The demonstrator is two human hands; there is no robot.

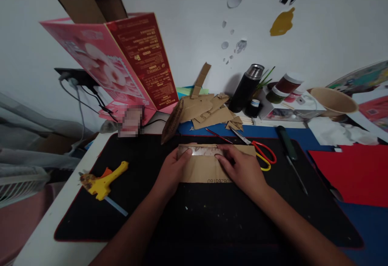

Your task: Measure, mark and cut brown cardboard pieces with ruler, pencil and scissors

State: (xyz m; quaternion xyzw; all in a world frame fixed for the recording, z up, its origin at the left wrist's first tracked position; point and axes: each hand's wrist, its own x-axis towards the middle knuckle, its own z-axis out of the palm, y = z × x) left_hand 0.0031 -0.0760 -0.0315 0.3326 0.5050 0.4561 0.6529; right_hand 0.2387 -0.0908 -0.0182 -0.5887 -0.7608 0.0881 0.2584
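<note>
A flat metal ruler [204, 151] lies along the upper edge of a brown cardboard piece [198, 169] with printed digits at its lower edge. My left hand [170, 172] grips the left end, thumb pressed on the ruler and its other fingers mostly hidden behind the cardboard. Bent fingers and thumb of my right hand [244, 168] close on the ruler's right end. Just right of the cardboard rest scissors [264, 153] with red and yellow handles. A dark red pencil [218, 135] lies behind the cardboard.
A black mat [200, 221] covers the desk. On it lie a yellow glue gun [104, 181] at left and a green-handled knife [287, 146] at right. Cardboard scraps [209, 110], a black thermos [245, 90] and a pink-red box [142, 64] stand behind. Red paper [357, 177] sits far right.
</note>
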